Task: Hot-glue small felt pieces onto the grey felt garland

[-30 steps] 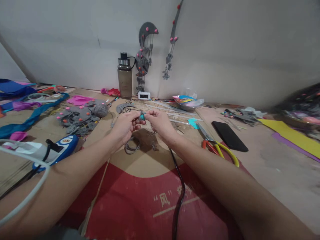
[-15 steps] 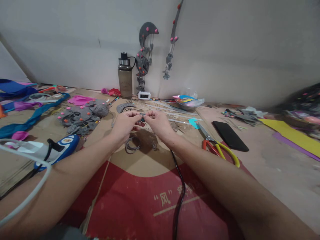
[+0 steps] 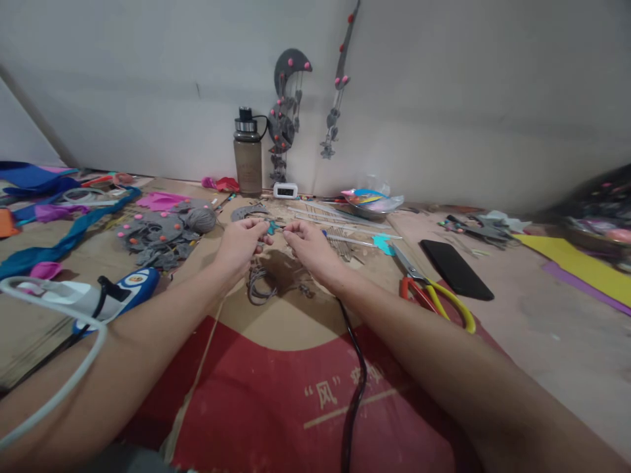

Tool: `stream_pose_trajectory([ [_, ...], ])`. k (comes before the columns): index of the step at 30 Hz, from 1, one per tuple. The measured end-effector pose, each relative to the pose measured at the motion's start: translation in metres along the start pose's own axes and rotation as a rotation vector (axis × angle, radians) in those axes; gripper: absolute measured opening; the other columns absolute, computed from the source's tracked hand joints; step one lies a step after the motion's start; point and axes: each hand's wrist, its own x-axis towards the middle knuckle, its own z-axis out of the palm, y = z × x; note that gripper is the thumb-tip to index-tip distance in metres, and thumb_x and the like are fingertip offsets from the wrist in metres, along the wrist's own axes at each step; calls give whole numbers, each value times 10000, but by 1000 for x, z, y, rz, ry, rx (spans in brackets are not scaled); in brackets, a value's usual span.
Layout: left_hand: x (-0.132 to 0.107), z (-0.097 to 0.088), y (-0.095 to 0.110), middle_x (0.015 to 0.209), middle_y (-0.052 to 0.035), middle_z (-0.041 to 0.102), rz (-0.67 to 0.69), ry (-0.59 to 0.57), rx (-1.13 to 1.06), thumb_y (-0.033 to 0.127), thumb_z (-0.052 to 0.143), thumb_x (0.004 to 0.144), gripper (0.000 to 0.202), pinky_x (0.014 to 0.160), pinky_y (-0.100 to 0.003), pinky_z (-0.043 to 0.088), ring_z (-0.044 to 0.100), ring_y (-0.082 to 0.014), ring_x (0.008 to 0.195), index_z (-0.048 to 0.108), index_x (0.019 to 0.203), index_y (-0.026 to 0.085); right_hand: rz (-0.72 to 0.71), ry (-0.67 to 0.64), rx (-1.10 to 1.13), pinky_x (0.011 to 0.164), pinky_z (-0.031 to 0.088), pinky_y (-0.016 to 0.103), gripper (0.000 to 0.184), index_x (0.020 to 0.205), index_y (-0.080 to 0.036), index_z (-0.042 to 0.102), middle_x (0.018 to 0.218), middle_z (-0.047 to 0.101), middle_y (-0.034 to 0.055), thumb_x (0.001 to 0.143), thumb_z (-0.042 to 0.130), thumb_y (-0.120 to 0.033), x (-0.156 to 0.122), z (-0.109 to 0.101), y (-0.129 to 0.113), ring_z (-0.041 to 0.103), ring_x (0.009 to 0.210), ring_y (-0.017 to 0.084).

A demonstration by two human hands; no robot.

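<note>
My left hand [image 3: 242, 244] pinches a small teal felt piece [image 3: 271, 227] between thumb and fingertips, above the cardboard. Just to its right my right hand [image 3: 309, 247] has its thumb and fingers pressed together. A thin dark line runs from those fingertips toward the teal piece; what it is, I cannot make out. Under the hands lies a loose coil of grey cord [image 3: 261, 286], with a small tangle of grey cord [image 3: 304, 289] beside it. A grey felt crescent [image 3: 249, 210] rests just beyond my left hand.
Scissors [image 3: 424, 282] and a black phone [image 3: 456, 269] lie to the right. A blue and white device [image 3: 133, 289] with a cable, grey felt shapes [image 3: 158, 230] and a yarn ball [image 3: 201, 220] are at left. A bottle [image 3: 248, 161] and small clock [image 3: 285, 191] stand by the wall.
My hands have drawn slightly apart, so the teal piece now shows more clearly at my left fingertips. The view has shifted slightly.
</note>
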Motion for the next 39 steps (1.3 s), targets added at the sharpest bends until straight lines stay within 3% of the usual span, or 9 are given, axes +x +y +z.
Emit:
stream_pose_trajectory([
  [10,27,-22,-1,505,31,490,41,175,-132,129,592,679,93,326,-129,231,480,-61,431,518,623,139,103,-131,-8,408,237,201,163,758,-177,578,461,330,-88,806,490,-306,-2,-12,-10,279,397,60],
  [16,29,-25,5,503,35,485,20,241,-225,135,600,663,100,325,-130,223,480,-62,427,507,624,142,204,-452,-45,356,271,181,108,704,-182,576,492,459,-64,794,544,-233,-2,-30,-21,358,363,47],
  [20,36,-31,4,509,36,504,33,269,-309,129,613,649,81,328,-127,233,490,-60,436,532,655,141,172,-666,-185,431,389,202,165,662,-181,632,561,597,-14,771,603,-302,2,-48,-21,511,457,86],
  [22,37,-32,4,514,40,504,33,263,-339,145,614,658,78,330,-125,236,487,-54,435,536,660,141,112,-702,-306,487,416,223,208,624,-172,668,591,642,20,750,636,-334,4,-60,-25,566,528,118],
  [24,35,-31,5,526,41,507,35,250,-357,153,612,665,80,332,-123,240,484,-47,434,533,662,142,66,-625,-411,513,412,243,283,588,-167,683,602,659,45,756,635,-389,7,-72,-32,576,546,136],
  [27,30,-28,6,544,42,516,46,216,-359,154,629,651,98,339,-121,251,492,-46,446,534,675,144,57,-387,-465,522,394,264,415,553,-171,647,596,648,54,833,529,-454,12,-84,-38,549,508,132],
  [31,24,-23,6,530,49,493,80,163,-296,184,666,634,144,335,-123,240,489,-50,449,531,661,142,63,-143,-689,511,348,280,403,501,-191,526,475,534,31,789,586,-467,15,-79,-23,487,474,142],
  [36,21,-21,4,551,50,504,144,114,-240,221,695,633,172,339,-132,260,496,-54,458,549,684,144,39,-8,-785,543,356,283,233,695,-195,545,617,586,57,659,707,-358,11,-56,9,547,609,188],
  [39,22,-20,1,549,47,509,161,86,-243,238,707,625,187,342,-136,263,505,-60,467,561,697,145,100,6,-687,491,345,273,137,682,-200,545,587,576,35,628,666,-234,13,-53,20,520,535,161],
])
